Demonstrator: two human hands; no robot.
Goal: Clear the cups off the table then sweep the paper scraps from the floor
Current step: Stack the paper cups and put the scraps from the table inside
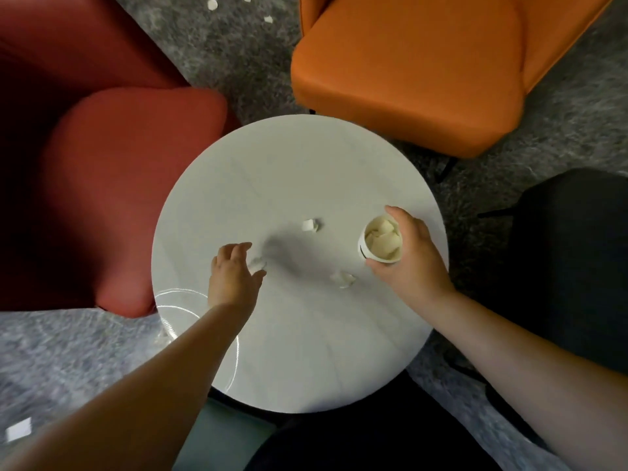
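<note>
A round white table (299,164) fills the middle of the view. My right hand (411,256) grips a white paper cup (380,241) stuffed with crumpled paper, above the table's right side. My left hand (234,273) hovers over the table with its fingers spread, right beside a small blurred paper scrap (259,265). Two more crumpled scraps lie on the table, one (310,225) near the centre and one (343,278) below the cup. Several white scraps lie on the grey carpet at the top (212,4) and one at the bottom left (18,429).
A dark red armchair (112,185) presses against the table's left edge. An orange chair (418,69) stands at the far right, and a black chair (574,253) at the right. Grey carpet (68,348) surrounds the table.
</note>
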